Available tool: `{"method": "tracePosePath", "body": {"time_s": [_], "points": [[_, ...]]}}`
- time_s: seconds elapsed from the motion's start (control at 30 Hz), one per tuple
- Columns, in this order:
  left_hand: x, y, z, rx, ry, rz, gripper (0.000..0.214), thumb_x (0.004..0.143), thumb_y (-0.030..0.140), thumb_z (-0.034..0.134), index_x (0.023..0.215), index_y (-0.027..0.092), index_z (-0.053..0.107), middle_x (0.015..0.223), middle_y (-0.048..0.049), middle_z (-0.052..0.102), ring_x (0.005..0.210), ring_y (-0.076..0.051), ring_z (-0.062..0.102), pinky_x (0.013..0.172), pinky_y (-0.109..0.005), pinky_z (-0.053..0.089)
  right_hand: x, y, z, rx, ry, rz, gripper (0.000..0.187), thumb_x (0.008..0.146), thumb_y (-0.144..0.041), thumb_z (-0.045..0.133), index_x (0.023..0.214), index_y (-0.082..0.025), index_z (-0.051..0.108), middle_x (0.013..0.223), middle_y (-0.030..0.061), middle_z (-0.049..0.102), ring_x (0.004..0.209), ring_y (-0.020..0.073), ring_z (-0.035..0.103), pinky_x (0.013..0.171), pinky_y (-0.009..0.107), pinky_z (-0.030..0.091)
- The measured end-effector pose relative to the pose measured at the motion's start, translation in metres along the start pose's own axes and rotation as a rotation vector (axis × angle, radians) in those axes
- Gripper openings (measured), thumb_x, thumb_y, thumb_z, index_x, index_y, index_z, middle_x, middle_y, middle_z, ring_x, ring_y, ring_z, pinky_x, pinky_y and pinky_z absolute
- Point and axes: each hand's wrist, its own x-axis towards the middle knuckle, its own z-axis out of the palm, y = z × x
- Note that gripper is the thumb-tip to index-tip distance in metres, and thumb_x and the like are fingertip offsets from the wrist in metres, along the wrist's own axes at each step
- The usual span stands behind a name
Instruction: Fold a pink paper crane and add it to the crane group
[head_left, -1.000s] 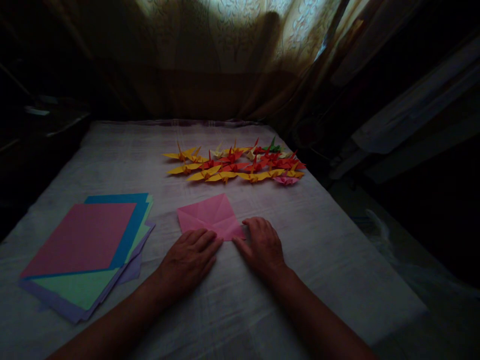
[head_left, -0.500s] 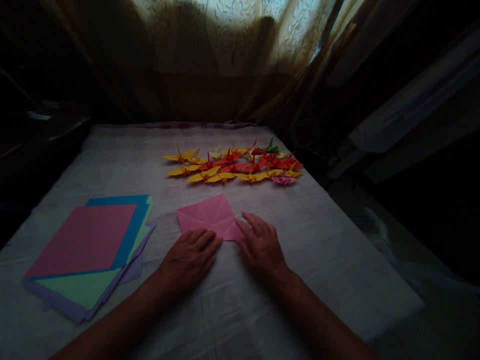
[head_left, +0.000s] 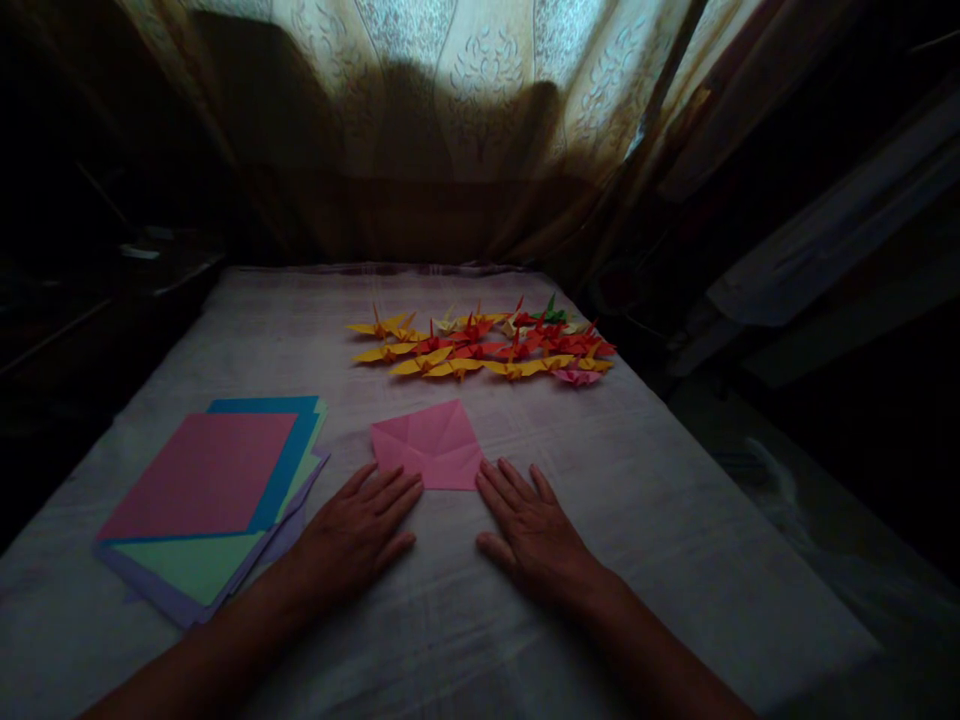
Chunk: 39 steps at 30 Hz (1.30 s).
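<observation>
A pink sheet of origami paper (head_left: 431,445) with crease lines lies on the table between my hands. My left hand (head_left: 360,530) rests flat, fingers stretched, its fingertips on the paper's near left edge. At the near right corner of the paper, the fingertips of my right hand (head_left: 532,530) touch its edge, fingers spread and thumb apart. Neither hand grips anything.
A stack of coloured paper with a pink sheet (head_left: 202,475) on top lies at the left. Farther back stand several folded paper cranes (head_left: 472,350), yellow, red, green and pink. A pale cloth (head_left: 637,480) covers the table. Patterned curtains (head_left: 480,120) hang behind.
My fingers have straightened and both hands have drawn back a little from the pink paper, flat at its near edge. The whole view has shifted slightly.
</observation>
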Motion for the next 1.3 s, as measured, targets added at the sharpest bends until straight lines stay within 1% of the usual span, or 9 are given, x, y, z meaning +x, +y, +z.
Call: {"method": "tracePosePath", "body": {"time_s": [0.27,0.4,0.47,0.67,0.83,0.97,1.1,1.2,1.3], "points": [[-0.026,-0.02,-0.021,0.066,-0.019,-0.091,0.045,0.098,0.046,0.043,0.132,0.023,0.058,0.134,-0.0088,0.062,0.125,-0.03,0.054,0.109,-0.053,0.033,0.001,-0.003,0.003,-0.035,0.043,0.004,0.064,0.096,-0.054,0.045,0.15,-0.02,0.036,0.157,0.009,0.029,0.145,0.0302,0.027,0.117,0.059,0.019],[-0.014,-0.006,-0.036,0.079,0.06,-0.239,0.033,0.098,0.036,0.042,0.103,0.019,0.069,0.111,-0.0125,0.07,0.105,-0.032,0.062,0.097,-0.053,0.045,0.001,-0.007,0.006,-0.025,0.083,0.034,0.063,0.096,-0.053,0.044,0.149,-0.02,0.037,0.156,0.0077,0.031,0.145,0.0299,0.027,0.117,0.059,0.018],[-0.001,0.008,-0.04,0.016,0.056,-0.296,0.03,0.098,0.029,0.041,0.09,0.017,0.067,0.097,-0.0113,0.069,0.092,-0.028,0.063,0.086,-0.046,0.051,0.001,-0.012,0.009,-0.027,0.13,0.074,0.061,0.096,-0.052,0.045,0.148,-0.021,0.04,0.155,0.0081,0.034,0.144,0.0305,0.03,0.116,0.059,0.02],[0.033,0.036,-0.03,-0.027,0.02,-0.235,0.03,0.095,0.03,0.05,0.12,0.018,0.062,0.11,-0.0098,0.067,0.099,-0.027,0.062,0.087,-0.043,0.048,-0.003,-0.044,0.014,-0.046,0.228,0.181,0.052,0.096,-0.039,0.046,0.142,-0.016,0.048,0.145,0.0144,0.05,0.134,0.0327,0.044,0.108,0.051,0.032],[0.037,0.024,-0.015,-0.006,-0.002,-0.232,0.035,0.096,0.039,0.05,0.124,0.021,0.06,0.123,-0.0106,0.064,0.11,-0.026,0.059,0.094,-0.044,0.043,-0.009,-0.061,0.007,0.033,0.25,0.022,0.042,0.095,-0.019,0.041,0.135,-0.02,0.053,0.13,0.0106,0.064,0.117,0.0244,0.057,0.098,0.041,0.039],[0.037,0.014,-0.011,-0.024,0.034,-0.226,0.033,0.099,0.04,0.044,0.121,0.024,0.062,0.128,-0.01,0.063,0.118,-0.027,0.056,0.103,-0.05,0.036,0.003,-0.039,-0.01,0.072,0.248,-0.094,0.037,0.089,-0.011,0.047,0.121,-0.023,0.062,0.111,0.0053,0.072,0.103,0.0189,0.063,0.092,0.033,0.042],[0.043,0.017,-0.011,-0.027,0.041,-0.237,0.033,0.097,0.043,0.045,0.114,0.02,0.063,0.126,-0.0124,0.064,0.116,-0.029,0.057,0.104,-0.054,0.035,0.03,0.007,-0.022,-0.076,0.415,0.005,0.05,0.078,-0.001,0.049,0.122,-0.02,0.064,0.131,0.0116,0.062,0.121,0.024,0.055,0.102,0.04,0.039],[0.045,0.02,-0.01,-0.03,0.026,-0.264,0.036,0.094,0.046,0.05,0.112,0.017,0.063,0.127,-0.0152,0.063,0.117,-0.03,0.056,0.105,-0.055,0.034,0.049,0.033,-0.022,-0.163,0.436,-0.005,0.051,0.08,0.001,0.05,0.123,-0.024,0.064,0.137,0.0121,0.058,0.124,0.025,0.053,0.101,0.043,0.041],[0.044,0.013,-0.009,-0.06,-0.023,-0.25,0.042,0.092,0.046,0.053,0.12,0.017,0.061,0.134,-0.0152,0.059,0.125,-0.03,0.052,0.109,-0.054,0.03,0.057,0.043,-0.02,-0.207,0.442,-0.139,0.033,0.089,-0.008,0.054,0.114,-0.024,0.069,0.131,0.0113,0.063,0.119,0.0237,0.057,0.099,0.042,0.043]]}}
